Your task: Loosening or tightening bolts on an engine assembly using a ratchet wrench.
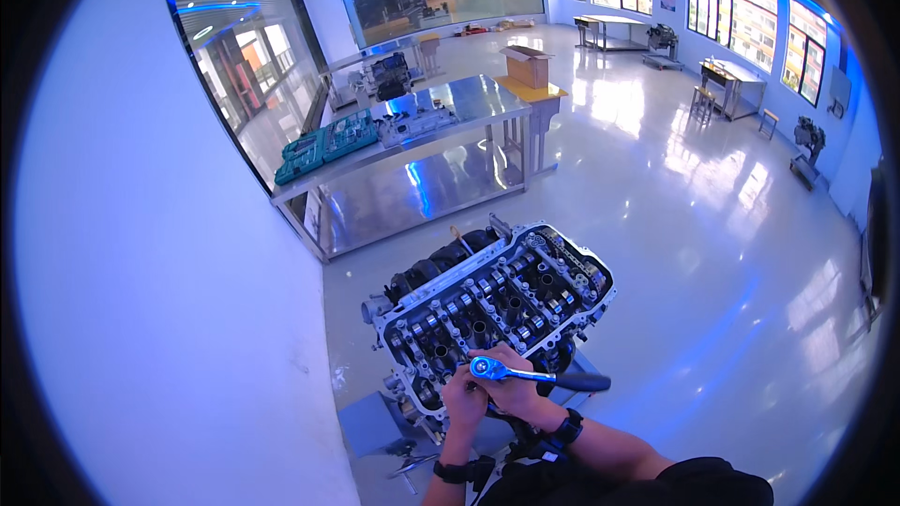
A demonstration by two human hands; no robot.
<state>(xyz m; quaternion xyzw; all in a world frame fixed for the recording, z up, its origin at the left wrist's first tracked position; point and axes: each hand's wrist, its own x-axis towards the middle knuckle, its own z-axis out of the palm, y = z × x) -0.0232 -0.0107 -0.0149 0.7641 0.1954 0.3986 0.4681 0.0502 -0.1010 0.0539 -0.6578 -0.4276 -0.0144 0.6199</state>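
An engine (506, 295) with its top cover off shows camshafts and bolts inside a metal rim. At its near edge, a ratchet wrench (586, 382) with a dark handle points to the right, its chrome head over my hands. My right hand (511, 392) is closed at the ratchet's head, partly hidden beneath it. My left hand (464, 395) is closed just left of and below that head, touching or very near my right hand; what its fingers hold is hidden.
A steel workbench (492, 108) beyond the engine carries a green toolbox (328, 145) and metal parts (412, 126). A cardboard box (525, 70) stands on a yellow-topped table. A white wall is close on my left. Other engines on stands and tables are farther back.
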